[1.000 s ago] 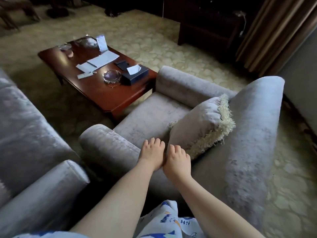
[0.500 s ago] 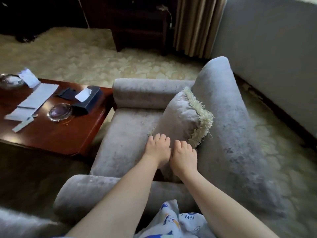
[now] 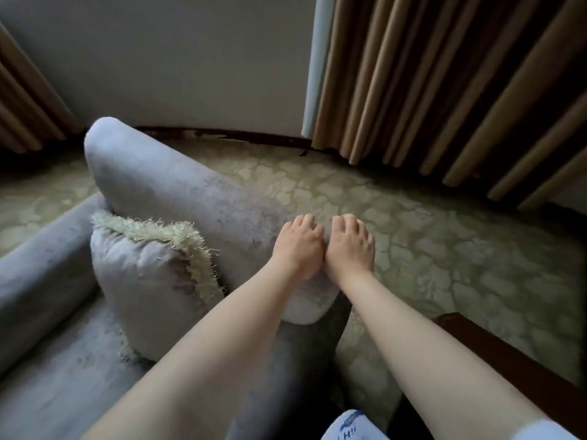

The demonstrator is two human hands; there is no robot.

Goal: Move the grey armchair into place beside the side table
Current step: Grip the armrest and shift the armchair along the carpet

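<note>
While left hand [image 3: 298, 247] and right hand [image 3: 349, 249] grip its backrest [image 3: 190, 198] side by side, the grey armchair [image 3: 63, 376] extends toward ten o'clock.

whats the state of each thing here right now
armchair, upright, held by its back
cushion, propped against the armchair's back
left hand, fingers curled over the back's top
right hand, same grip, touching the left hand
curtain, hanging in folds
</note>
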